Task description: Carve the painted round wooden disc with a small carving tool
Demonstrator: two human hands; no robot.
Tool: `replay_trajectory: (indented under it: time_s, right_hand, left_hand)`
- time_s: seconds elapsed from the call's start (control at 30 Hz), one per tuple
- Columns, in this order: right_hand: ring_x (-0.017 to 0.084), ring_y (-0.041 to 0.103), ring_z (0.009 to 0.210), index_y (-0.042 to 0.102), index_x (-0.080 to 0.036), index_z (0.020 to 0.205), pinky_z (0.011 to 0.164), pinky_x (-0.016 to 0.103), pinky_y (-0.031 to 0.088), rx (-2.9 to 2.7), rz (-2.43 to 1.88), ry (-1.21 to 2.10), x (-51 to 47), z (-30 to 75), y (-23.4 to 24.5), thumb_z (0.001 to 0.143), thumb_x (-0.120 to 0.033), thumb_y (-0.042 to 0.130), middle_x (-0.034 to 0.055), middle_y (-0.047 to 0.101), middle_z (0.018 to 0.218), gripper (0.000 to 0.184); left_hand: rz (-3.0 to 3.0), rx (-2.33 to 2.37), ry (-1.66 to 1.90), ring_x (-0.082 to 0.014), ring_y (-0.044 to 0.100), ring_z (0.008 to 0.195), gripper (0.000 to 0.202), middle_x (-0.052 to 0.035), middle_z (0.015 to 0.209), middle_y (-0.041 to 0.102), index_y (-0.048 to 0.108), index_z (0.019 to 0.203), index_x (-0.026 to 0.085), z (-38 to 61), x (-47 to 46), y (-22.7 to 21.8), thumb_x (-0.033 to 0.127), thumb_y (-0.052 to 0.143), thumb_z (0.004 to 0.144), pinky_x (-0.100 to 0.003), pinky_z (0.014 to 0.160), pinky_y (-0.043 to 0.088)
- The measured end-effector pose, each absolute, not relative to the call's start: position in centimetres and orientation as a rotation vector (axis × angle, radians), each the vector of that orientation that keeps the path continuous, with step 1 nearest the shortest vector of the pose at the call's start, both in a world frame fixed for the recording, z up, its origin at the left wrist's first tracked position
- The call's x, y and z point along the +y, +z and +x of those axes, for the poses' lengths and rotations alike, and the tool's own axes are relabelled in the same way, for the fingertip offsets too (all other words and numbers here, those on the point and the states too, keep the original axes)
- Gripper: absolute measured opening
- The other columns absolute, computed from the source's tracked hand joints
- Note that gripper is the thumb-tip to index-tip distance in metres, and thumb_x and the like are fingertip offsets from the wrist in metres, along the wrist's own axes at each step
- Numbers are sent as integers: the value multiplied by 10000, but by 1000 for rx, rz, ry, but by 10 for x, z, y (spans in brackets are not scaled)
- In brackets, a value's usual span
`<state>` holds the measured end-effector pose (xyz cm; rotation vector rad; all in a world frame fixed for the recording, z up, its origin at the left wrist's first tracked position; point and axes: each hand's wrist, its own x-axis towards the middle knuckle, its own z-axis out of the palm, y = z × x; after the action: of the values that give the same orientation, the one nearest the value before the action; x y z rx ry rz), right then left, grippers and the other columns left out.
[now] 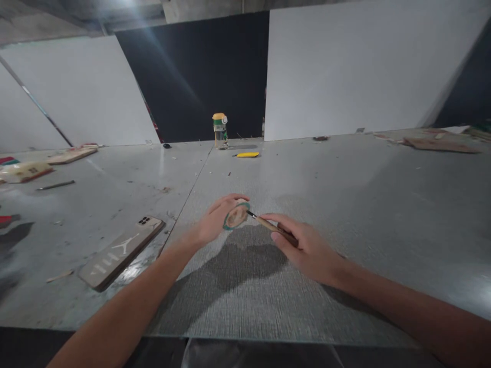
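Note:
My left hand (215,222) curls around a small round piece (237,216) with a teal rim and a mottled tan-brown face, tilted toward me. In my right hand (303,248) is a slim wooden-handled tool (270,225), gripped like a pen. A pale metal collar and dark tip end it; whether that tip is bristles or a blade I cannot tell. The tip meets or nearly meets the right side of the round piece's rim. Both hands are low over a grey textured mat (230,317), casting a shadow on it.
A phone in a printed case (120,253) lies left of my left forearm. Farther back are a yellow utility knife (246,155) and a yellow-lidded bottle (220,132). Thin boards (441,144), a dark rod (56,185) and a plastic-wrapped pack (25,172) lie toward the sides.

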<state>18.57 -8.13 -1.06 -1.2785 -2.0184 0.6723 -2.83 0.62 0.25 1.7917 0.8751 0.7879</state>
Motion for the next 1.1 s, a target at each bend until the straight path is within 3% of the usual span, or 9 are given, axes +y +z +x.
replay_trajectory:
  time_s: [0.17, 0.37, 0.63, 0.87, 0.97, 1.1]
  right_hand:
    - [109, 407, 505, 528, -209, 1273, 495, 231, 312, -2041, -1233, 578, -81, 186, -11, 959, -243, 412, -22, 537, 666, 336]
    - [108, 429, 520, 528, -198, 1281, 512, 235, 328, -2034, -1205, 535, -80, 186, -11, 953, -233, 421, 9, 609, 755, 347]
    - [115, 407, 470, 495, -180, 1352, 480, 240, 306, -2058, -1253, 507, -82, 186, -11, 972, -288, 377, -3, 577, 642, 413]
    - [120, 440, 470, 465, -172, 1396, 479, 238, 333, -2069, -1278, 603, -81, 184, -13, 978, -304, 359, 23, 635, 677, 451]
    - [125, 465, 499, 469, -190, 1398, 501, 242, 360, -2088, -1256, 643, -80, 184, -13, 976, -289, 364, 37, 663, 731, 446]
    - [115, 416, 465, 471, -197, 1396, 475, 233, 320, -2095, -1273, 630, -80, 185, -11, 975, -273, 369, 6, 612, 642, 440]
  left_hand:
    - [1256, 631, 699, -192, 587, 883, 366, -103, 1108, 614, 589, 1132, 174, -22, -2, 8, 404, 410, 912, -275, 691, 447]
    - [1125, 552, 660, -191, 605, 823, 368, -119, 1131, 609, 594, 1135, 169, -22, -4, 7, 412, 437, 907, -266, 599, 446]
    - [1136, 620, 601, -203, 603, 868, 390, -102, 1088, 606, 531, 1224, 221, -21, -7, 6, 442, 411, 926, -275, 629, 436]
    - [1316, 618, 622, -202, 508, 1137, 435, -106, 1316, 507, 410, 1346, 251, -17, -7, -3, 433, 392, 952, -317, 908, 387]
    - [1378, 634, 614, -218, 497, 1147, 448, -110, 1373, 461, 421, 1343, 267, -17, -6, -5, 454, 425, 936, -315, 881, 397]
    - [1303, 641, 665, -211, 559, 1016, 448, -122, 1306, 520, 493, 1286, 228, -17, -6, -2, 482, 424, 923, -279, 731, 438]
